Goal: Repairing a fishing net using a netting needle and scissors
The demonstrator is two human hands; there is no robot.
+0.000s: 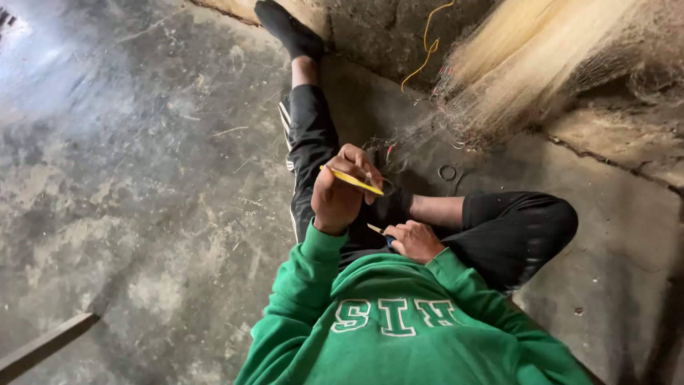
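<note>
Your left hand is raised, fingers closed around a yellow stick; your right hand, lower near your lap, grips a small knife

Soft daylight enters from the upper left, leaving a pale glare on the concrete floor. The lower right corner falls into shadow. Wide-angle distortion bends the edges; the straw-coloured fibre bundle looks slightly blurred.

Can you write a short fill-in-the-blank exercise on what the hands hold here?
The left hand holds a flat ____ tool.
The right hand grips a small ____-handled blade.
The sweatshirt is ____.
Pale netting hangs at the upper ____.

Missing words: yellow; blue; green; right
</note>
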